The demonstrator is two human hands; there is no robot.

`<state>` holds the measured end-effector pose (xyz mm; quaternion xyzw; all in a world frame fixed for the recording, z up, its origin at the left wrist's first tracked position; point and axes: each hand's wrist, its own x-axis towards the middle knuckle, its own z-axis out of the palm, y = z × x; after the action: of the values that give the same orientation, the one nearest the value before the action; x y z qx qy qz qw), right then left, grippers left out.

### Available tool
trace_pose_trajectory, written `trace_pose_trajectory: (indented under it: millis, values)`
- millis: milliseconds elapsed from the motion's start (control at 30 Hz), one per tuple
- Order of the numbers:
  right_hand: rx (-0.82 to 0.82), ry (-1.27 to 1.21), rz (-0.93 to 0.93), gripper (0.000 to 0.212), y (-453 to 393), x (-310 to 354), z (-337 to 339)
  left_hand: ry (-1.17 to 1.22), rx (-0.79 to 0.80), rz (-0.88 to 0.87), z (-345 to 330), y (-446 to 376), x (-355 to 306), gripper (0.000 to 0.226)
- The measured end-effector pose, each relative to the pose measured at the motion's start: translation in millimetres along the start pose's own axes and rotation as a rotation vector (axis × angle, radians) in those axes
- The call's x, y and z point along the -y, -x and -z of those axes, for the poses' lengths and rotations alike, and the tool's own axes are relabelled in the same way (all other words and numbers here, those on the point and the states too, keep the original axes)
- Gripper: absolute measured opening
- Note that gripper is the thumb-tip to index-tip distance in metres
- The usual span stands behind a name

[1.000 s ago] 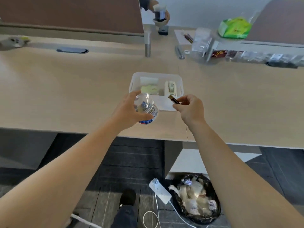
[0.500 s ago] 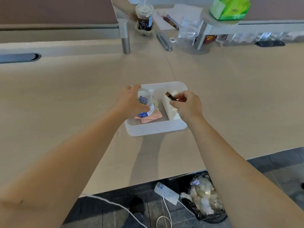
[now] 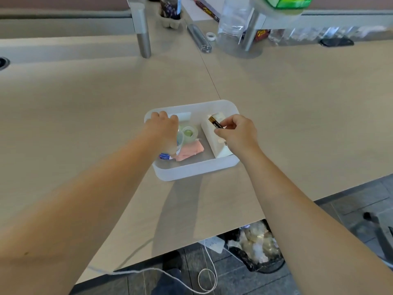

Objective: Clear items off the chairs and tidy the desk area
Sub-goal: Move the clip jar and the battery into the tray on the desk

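Observation:
A white plastic tray [image 3: 197, 170] sits on the light wood desk [image 3: 85, 107] near its front edge. My left hand [image 3: 162, 128] is inside the tray's left side, wrapped around a clear plastic jar [image 3: 176, 145] with a blue-and-white label, lowered onto the tray floor. My right hand [image 3: 236, 133] hovers over the tray's right side, pinching a small dark battery with a gold end [image 3: 214, 122] between thumb and fingers. In the tray lie a pink packet [image 3: 190, 151], a roll of tape [image 3: 189, 133] and a white box [image 3: 217, 143].
At the back of the desk stand a metal post [image 3: 143, 33], a drink cup in a holder [image 3: 170, 11], a clear bottle [image 3: 231, 20], a clear tube [image 3: 198, 38] and a green packet [image 3: 287, 1]. Below the edge are a bin with a black liner [image 3: 255, 250] and a white cable [image 3: 148, 271].
Both hands moved forward and down into the tray. The jar went from above the tray's near edge to its floor on the left. The battery stays pinched in my right hand.

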<state>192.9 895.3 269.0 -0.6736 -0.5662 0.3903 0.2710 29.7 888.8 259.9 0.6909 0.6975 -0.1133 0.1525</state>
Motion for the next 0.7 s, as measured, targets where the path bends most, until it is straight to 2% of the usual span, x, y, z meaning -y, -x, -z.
trace_pose_trajectory:
  millis: [167, 233, 300, 467, 700]
  values:
    - [0.026, 0.164, 0.001, 0.006, 2, 1, -6, -0.001, -0.054, 0.016, -6, -3, 2, 0.050]
    - [0.037, 0.243, -0.004, 0.015, 1, 1, -9, 0.028, -0.078, 0.009, -6, -3, 3, 0.054]
    - [0.050, 0.333, -0.014, 0.030, 1, 2, -15, 0.120, -0.111, -0.013, -2, -1, 4, 0.061]
    - [0.056, 0.582, -0.026, 0.034, 0, 6, -33, 0.442, -0.199, -0.050, 9, 8, 6, 0.049]
    - [0.007, 0.629, 0.025, 0.017, 0, 10, -37, 0.542, -0.254, -0.067, 4, 18, 15, 0.037]
